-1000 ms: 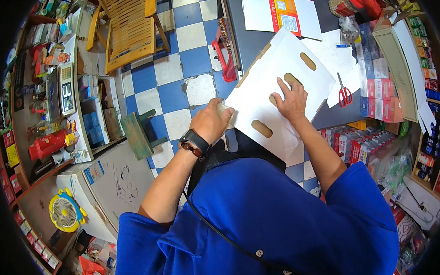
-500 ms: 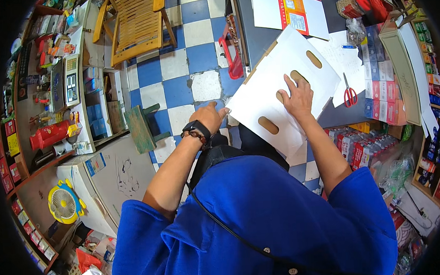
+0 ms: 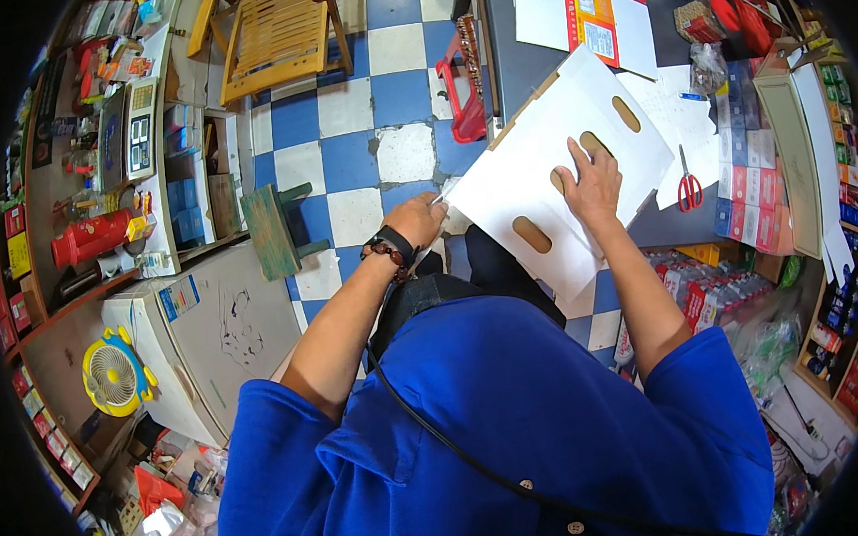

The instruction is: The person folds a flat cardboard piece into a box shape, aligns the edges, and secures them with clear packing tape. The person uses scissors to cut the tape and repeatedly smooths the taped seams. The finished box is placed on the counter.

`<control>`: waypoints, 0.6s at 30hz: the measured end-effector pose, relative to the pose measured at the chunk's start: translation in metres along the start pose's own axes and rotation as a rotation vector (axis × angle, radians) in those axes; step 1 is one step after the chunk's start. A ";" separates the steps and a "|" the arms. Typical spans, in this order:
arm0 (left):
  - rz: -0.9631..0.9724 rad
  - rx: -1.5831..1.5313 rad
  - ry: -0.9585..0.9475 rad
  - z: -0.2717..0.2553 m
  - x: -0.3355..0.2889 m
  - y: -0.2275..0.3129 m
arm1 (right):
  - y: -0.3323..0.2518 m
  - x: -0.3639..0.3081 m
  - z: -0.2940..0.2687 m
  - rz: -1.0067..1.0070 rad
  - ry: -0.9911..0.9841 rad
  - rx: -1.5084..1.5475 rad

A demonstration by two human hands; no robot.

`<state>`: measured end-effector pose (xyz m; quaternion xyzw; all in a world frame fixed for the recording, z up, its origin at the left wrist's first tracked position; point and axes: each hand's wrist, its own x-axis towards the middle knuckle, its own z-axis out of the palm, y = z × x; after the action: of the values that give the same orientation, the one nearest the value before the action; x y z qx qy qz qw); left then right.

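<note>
A white cardboard sheet [image 3: 627, 165] with several oval cut-outs slants over the edge of the dark desk and partly over my lap. My right hand [image 3: 594, 184] lies on it, fingers stretched out and spread between two of the cut-outs. At the sheet's left corner, my left hand [image 3: 415, 224] has its fingers curled in, with a thin white edge showing at the thumb. A dark watch and a beaded bracelet circle the left wrist. Red-handled scissors [image 3: 689, 191] lie on the desk, just right of the sheet, beside white papers [image 3: 699, 137].
The dark desk [image 3: 504, 41] also bears a red-yellow printed sheet [image 3: 593, 26] and stacked small boxes [image 3: 749, 169]. Ahead stand a wooden slatted chair [image 3: 277, 43] and a red plastic stool [image 3: 463, 91]. A green wooden stool [image 3: 274, 232] and a white cabinet [image 3: 214, 333] are on the left.
My left hand's fingers have drawn together at the sheet's corner, where index finger and thumb were apart. The sheet and right hand appear slightly further right, along with the surroundings.
</note>
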<state>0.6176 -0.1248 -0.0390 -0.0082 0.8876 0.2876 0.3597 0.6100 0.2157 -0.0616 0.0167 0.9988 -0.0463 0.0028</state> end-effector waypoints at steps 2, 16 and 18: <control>-0.006 -0.009 0.012 0.003 0.000 0.000 | 0.000 0.000 0.000 0.005 -0.001 0.004; -0.044 -0.091 0.008 0.024 0.020 -0.014 | -0.001 0.000 -0.003 -0.017 0.031 0.031; -0.045 -0.112 -0.007 0.026 0.027 -0.018 | -0.002 0.000 -0.003 0.037 -0.038 0.052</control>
<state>0.6181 -0.1211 -0.0803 -0.0473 0.8684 0.3286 0.3682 0.6095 0.2136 -0.0581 0.0343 0.9965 -0.0723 0.0222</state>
